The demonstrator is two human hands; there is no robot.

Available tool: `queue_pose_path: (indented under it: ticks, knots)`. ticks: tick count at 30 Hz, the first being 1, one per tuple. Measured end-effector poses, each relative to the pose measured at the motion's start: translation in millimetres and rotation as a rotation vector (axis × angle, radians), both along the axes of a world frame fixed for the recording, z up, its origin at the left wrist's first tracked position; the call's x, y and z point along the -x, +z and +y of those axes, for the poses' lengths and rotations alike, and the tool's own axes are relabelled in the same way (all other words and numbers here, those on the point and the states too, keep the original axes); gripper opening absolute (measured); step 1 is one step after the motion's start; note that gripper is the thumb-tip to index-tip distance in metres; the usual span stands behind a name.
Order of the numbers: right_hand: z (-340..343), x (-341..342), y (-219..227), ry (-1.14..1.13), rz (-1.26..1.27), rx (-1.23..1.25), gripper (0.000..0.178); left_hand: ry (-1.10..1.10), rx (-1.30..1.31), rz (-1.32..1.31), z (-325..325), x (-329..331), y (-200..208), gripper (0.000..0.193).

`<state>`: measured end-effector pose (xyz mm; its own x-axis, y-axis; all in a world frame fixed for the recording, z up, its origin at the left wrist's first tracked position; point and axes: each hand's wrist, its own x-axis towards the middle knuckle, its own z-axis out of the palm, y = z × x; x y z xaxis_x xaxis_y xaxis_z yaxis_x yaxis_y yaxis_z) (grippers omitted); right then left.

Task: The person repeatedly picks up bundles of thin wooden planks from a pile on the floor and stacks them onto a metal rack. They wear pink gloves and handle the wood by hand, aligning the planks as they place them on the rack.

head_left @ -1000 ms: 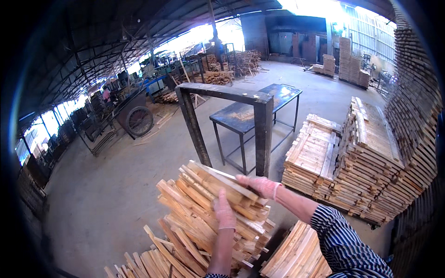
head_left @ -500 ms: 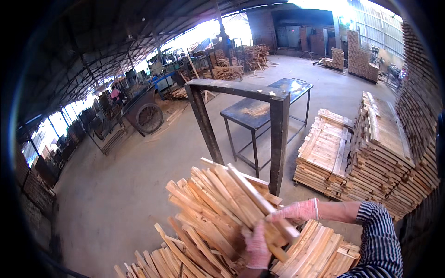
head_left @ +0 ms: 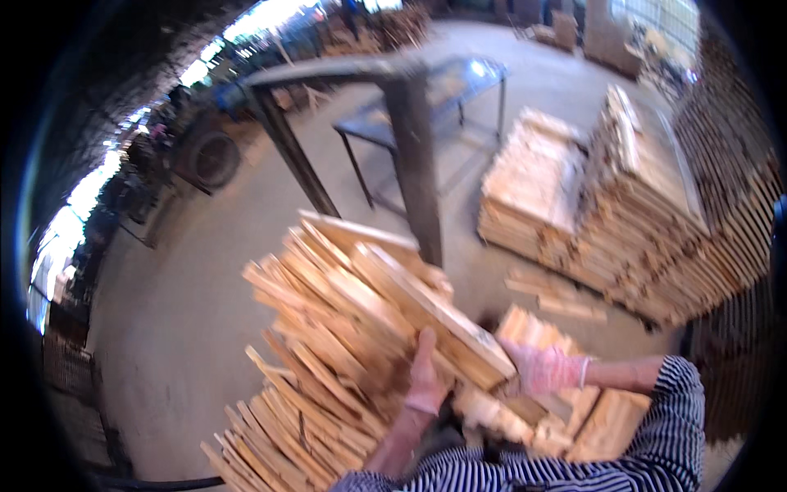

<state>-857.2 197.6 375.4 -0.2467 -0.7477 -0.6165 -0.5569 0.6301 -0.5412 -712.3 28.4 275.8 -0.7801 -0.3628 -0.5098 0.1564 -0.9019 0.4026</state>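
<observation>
In a pink-and-white work glove, my right hand (head_left: 545, 366) is closed at the near end of a thick wooden board (head_left: 438, 316). That board slants up and away over a large heap of wooden slats (head_left: 328, 299). My left hand (head_left: 426, 377), gloved the same way, grips the lower left side of the board near its end, thumb pointing up. Its other fingers are partly hidden under the wood. Beneath and right of my hands lie more short planks (head_left: 602, 422), side by side.
A dark metal frame (head_left: 414, 148) stands just beyond the heap, with a metal table (head_left: 369, 127) behind it. Tall stacks of wooden panels (head_left: 648, 238) rise at the right. Loose slats (head_left: 557, 297) lie on the floor before them. A wheeled cart (head_left: 215, 160) is at far left.
The view has swung right and downward, so the frame, table and heap sit further left. The board has turned with my hands, and my right hand has shifted to its right side.
</observation>
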Motion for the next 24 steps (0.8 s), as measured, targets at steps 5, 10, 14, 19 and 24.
queue_pose_path:
  ticks: [5, 10, 14, 19, 24]
  knots:
    - [72.9, -14.8, -32.9, -0.093, 0.217, 0.098, 0.116, -0.082, 0.125, 0.271, 38.6, 12.1, -70.7, 0.061]
    - [117.7, -9.1, -77.5, -0.382, 0.164, 0.450, 0.121, -0.384, 1.138, 0.079, 96.7, 20.9, -105.0, 0.053]
    - [155.8, 8.1, -106.5, -0.522, 0.031, 0.465, 0.120, -0.805, 1.099, 0.026, 128.0, 53.9, -75.8, 0.054]
    - [196.1, 13.5, -188.2, -0.610, -0.053, 0.680, 0.115, -1.166, 1.366, 0.120, 136.9, 60.9, -177.2, 0.048]
    - [229.6, 0.1, -389.1, -0.682, -0.075, 0.603, 0.112, -1.246, 1.422, 0.206, 141.2, 43.8, -331.5, 0.044]
